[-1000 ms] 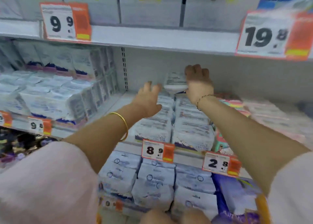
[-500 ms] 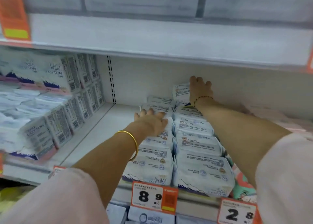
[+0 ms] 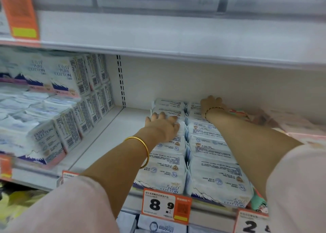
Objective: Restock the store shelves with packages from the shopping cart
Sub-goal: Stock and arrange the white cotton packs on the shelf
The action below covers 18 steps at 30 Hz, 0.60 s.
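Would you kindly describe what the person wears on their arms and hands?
Both arms wear loose pale pink sleeves. By the left hand sits a plain gold bangle; by the right hand, a thin dark-and-gold bracelet. No gloves.

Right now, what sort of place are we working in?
A retail store aisle, probably a supermarket or drugstore. An orange price tag reading 8.9 on the shelf edge, rows of identical Pure Cotton packs, and white metal shelving with a slotted upright at the back all point to that.
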Available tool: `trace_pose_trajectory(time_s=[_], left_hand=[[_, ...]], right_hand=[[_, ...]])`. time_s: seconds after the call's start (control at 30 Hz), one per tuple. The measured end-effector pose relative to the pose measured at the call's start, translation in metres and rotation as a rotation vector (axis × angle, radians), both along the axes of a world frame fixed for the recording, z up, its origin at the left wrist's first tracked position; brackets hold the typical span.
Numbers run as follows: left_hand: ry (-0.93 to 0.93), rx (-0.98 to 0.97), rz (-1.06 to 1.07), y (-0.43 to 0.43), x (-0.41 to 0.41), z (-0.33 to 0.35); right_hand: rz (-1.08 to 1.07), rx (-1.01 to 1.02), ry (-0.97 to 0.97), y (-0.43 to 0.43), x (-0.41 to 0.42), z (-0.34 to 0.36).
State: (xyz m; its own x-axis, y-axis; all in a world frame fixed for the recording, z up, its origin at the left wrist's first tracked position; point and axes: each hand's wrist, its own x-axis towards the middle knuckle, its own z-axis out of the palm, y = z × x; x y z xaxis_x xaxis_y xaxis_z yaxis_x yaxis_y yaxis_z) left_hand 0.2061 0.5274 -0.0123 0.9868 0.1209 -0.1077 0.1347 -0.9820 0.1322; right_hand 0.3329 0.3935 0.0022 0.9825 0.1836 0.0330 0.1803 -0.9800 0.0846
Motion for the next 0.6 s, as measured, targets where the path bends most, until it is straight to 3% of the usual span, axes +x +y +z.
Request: trace_pose_trajectory(time_s=[0.17, 0.3, 0.43, 0.6], left_hand=[[0.011, -0.03, 0.024, 0.005, -0.021, 0.022], [0.081, 0.049, 0.037, 0.017, -0.074, 0.061], [0.163, 0.132, 0.117, 0.039, -0.164, 0.089], [0.113, 0.156, 0.357, 0.09, -0.307, 0.1]], right_hand=[[0.051, 0.109, -0.065, 0.01, -0.038, 0.021], [0.281, 0.244, -0.005, 0.035, -0.108, 0.035], [0.581, 0.475, 0.165, 0.058, -0.202, 0.023], [0.858, 0.661, 0.382, 0.096, -0.327, 0.012]])
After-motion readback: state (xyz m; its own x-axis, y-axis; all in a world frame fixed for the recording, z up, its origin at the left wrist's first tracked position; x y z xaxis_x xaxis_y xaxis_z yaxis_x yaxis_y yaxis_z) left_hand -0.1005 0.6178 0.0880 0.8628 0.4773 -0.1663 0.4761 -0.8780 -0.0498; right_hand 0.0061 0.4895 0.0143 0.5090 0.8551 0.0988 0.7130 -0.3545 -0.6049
